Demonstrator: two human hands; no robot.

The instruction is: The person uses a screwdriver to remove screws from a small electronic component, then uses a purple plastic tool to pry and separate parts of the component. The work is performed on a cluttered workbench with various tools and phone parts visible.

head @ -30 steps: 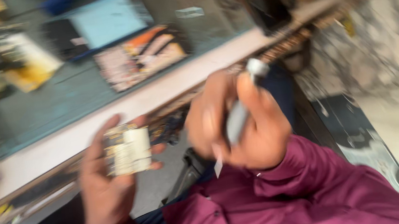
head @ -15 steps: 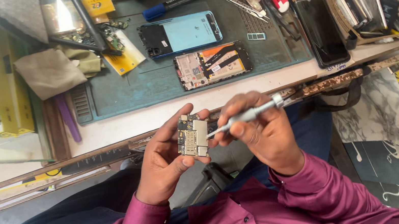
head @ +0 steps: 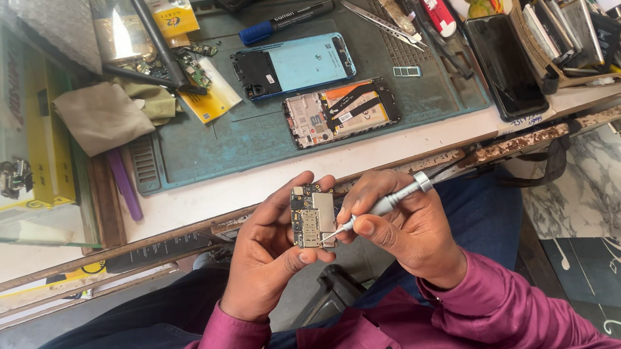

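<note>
the left hand (head: pixel 269 256) grips a small circuit board (head: pixel 311 216); the right hand (head: pixel 405 226) is closed around a silver screwdriver (head: pixel 379 208), tip touching the board.

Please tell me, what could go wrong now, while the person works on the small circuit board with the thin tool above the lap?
1. The left hand pinches the circuit board only by its edges, over the lap and away from the bench; it could slip and drop.
2. The tip of the screwdriver in the right hand touches the board; a slip might scratch parts or prick a finger.
3. The opened phone lies on the crowded blue mat, so small parts may get lost.
</note>
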